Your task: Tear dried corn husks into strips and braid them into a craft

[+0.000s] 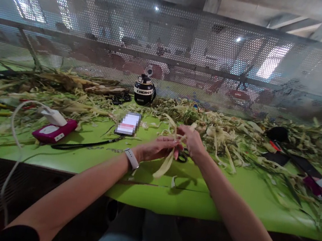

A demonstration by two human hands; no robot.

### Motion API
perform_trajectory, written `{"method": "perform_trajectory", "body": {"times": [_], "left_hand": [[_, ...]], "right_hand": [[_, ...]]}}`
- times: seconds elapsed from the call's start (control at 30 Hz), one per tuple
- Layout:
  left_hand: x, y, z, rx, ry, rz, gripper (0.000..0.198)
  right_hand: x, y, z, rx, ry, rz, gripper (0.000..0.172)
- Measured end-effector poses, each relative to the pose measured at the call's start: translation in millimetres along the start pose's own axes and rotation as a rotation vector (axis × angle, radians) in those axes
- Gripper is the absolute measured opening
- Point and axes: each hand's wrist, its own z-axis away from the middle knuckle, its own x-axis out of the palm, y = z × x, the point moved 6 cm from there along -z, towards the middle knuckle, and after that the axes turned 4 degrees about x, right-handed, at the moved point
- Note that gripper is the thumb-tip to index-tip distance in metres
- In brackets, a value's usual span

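Observation:
My left hand (159, 146) and my right hand (191, 140) meet above the green table, near its front edge. Between them is a pale corn husk strip (165, 165), with one end hanging down and another sticking up past the fingers. The left fingers are closed on the strip, and a white watch band circles that wrist. My right hand is closed on the same husk, its fingertips close to the left ones and partly hidden. Just under the right hand lie dark-handled scissors (184, 155), partly covered. A small husk scrap (173, 181) rests below the hands.
A phone (128, 124) with a black strap lies left of my hands. Further left is a magenta power block (55, 130) with a white cable. Behind stand a black jug (144, 90), husk heaps (222, 127) and a perforated metal screen (176, 36).

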Motion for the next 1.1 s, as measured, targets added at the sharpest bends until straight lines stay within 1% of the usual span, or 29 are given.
{"method": "perform_trajectory", "body": {"times": [0.03,0.1,0.17,0.2,0.23,0.37,0.43,0.5,0.6,0.7,0.77,0.87,0.93,1.03,1.1], "left_hand": [[-4.1,2.8,-0.7,0.029,0.04,0.032,0.023],[-12.7,9.2,-2.0,0.083,0.114,0.105,0.022],[-19.1,16.0,-2.5,0.13,0.165,0.203,0.018],[-21.2,19.0,-2.5,0.148,0.182,0.253,0.016],[-22.7,21.5,-2.2,0.161,0.194,0.294,0.015],[-24.8,25.1,-1.2,0.171,0.198,0.348,0.017],[-24.8,24.9,-1.4,0.18,0.176,0.356,0.017],[-25.2,24.3,-1.8,0.19,0.16,0.371,0.017],[-26.2,22.7,-2.3,0.186,0.161,0.4,0.016],[-26.4,21.4,-2.9,0.172,0.166,0.436,0.016],[-27.3,20.9,-3.2,0.164,0.179,0.462,0.016],[-29.3,21.7,-3.7,0.173,0.183,0.489,0.017],[-29.9,23.1,-3.8,0.192,0.165,0.502,0.017],[-30.2,23.3,-3.4,0.195,0.153,0.504,0.018],[-30.8,21.8,-3.2,0.18,0.164,0.5,0.018]], "right_hand": [[-5.9,-5.3,-0.5,-0.048,0.032,-0.002,0.037],[-20.8,-21.0,2.5,-0.203,0.143,0.055,0.036],[-32.2,-37.6,10.1,-0.361,0.243,0.188,0.032],[-33.7,-43.9,13.7,-0.415,0.248,0.265,0.032],[-31.8,-48.0,16.3,-0.45,0.21,0.341,0.033],[-6.9,-47.9,22.6,-0.513,-0.096,0.603,0.037],[2.3,-45.8,24.0,-0.55,-0.159,0.65,0.035],[6.2,-44.2,23.3,-0.566,-0.161,0.655,0.034],[6.9,-40.7,20.0,-0.531,-0.162,0.648,0.032],[3.3,-36.0,16.5,-0.442,-0.174,0.571,0.031],[1.4,-30.4,14.4,-0.342,-0.228,0.44,0.03],[0.4,-19.7,11.8,-0.167,-0.344,0.151,0.03],[-0.4,-11.5,9.6,-0.044,-0.385,-0.001,0.026],[1.0,-0.4,8.4,0.114,-0.43,-0.105,0.017],[4.5,2.9,10.3,0.173,-0.474,-0.121,0.02]]}}
